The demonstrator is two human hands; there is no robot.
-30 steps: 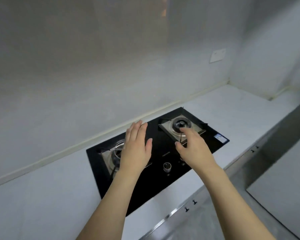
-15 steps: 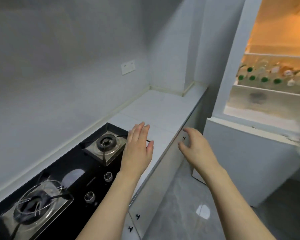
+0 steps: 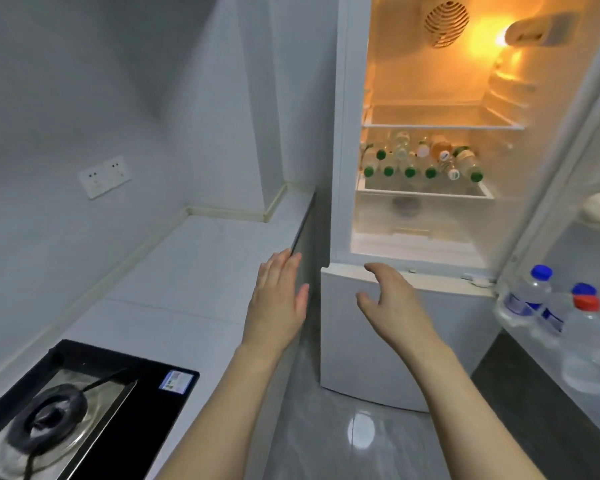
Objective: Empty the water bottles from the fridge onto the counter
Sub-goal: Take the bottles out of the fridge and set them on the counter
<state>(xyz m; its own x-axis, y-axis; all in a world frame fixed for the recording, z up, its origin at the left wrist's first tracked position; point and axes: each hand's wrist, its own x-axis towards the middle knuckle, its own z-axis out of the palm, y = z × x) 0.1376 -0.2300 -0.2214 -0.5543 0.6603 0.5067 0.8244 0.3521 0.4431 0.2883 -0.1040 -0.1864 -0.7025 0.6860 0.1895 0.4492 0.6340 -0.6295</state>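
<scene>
The white fridge (image 3: 347,133) stands open ahead, its inside lit orange. Several water bottles (image 3: 420,161) with green and white caps lie on its middle shelf, caps facing me. More bottles (image 3: 530,296) with blue and red caps stand in the open door's rack at the right. The white counter (image 3: 194,271) runs along the left wall up to the fridge. My left hand (image 3: 278,299) hovers open over the counter's front edge. My right hand (image 3: 392,299) is open, fingers curved, in front of the fridge's lower door. Both hands hold nothing.
A black gas hob (image 3: 84,407) with a burner sits in the counter at the lower left. A wall socket (image 3: 104,174) is on the left wall. The upper fridge shelf (image 3: 440,124) is bare. Grey glossy floor (image 3: 343,438) lies between counter and fridge.
My view has swung right from the hob to the open fridge, which now fills the right half. Both hands stay raised and open, now closer to the fridge.
</scene>
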